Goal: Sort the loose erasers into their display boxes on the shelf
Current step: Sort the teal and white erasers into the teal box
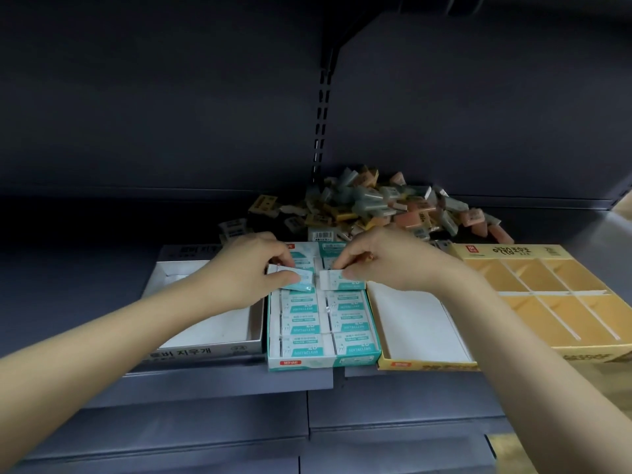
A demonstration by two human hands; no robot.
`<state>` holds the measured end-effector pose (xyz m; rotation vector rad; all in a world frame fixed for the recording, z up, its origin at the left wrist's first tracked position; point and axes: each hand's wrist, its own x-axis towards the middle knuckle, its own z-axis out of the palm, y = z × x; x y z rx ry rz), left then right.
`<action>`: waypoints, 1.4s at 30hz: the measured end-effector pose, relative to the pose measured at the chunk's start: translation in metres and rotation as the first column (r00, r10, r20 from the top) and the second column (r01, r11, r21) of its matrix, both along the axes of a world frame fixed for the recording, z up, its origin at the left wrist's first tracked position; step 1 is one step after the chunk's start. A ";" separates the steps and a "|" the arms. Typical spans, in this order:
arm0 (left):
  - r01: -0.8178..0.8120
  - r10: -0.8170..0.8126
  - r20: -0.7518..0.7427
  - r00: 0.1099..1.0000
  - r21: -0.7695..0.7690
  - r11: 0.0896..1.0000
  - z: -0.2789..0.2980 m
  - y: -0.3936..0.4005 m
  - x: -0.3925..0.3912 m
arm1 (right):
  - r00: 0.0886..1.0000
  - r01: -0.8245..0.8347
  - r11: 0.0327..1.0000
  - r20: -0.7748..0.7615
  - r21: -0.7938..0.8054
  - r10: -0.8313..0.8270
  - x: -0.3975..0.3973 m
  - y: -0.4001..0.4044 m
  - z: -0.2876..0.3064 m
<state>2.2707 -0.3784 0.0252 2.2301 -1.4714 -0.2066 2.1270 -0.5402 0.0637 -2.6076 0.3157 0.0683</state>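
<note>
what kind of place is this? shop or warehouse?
Likely a stationery shop aisle: dark metal shelf on a slotted upright, printed retail display boxes such as the teal eraser box, and a pile of loose wrapped erasers behind them.

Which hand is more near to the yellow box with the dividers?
The right hand. It is over the teal box, pinching an eraser, with one white-bottomed box between it and the yellow box. The left hand is further left, on the teal box's other side.
</note>
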 end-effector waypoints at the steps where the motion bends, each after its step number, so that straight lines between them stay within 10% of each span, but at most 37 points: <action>1: -0.005 0.005 -0.012 1.000 -0.012 1.000 -0.001 -0.001 -0.002 | 1.000 0.007 1.000 0.000 -0.007 -0.007 0.001 0.000 -0.002; 31: -0.056 0.058 0.016 0.998 -0.104 0.993 0.022 -0.036 0.000 | 0.982 0.033 0.924 0.187 -0.380 0.041 -0.026 -0.045 -0.009; 42: 0.084 -0.048 0.373 0.927 -0.082 0.993 0.033 -0.098 -0.023 | 0.995 0.046 0.803 0.100 -0.594 0.017 -0.071 -0.114 0.005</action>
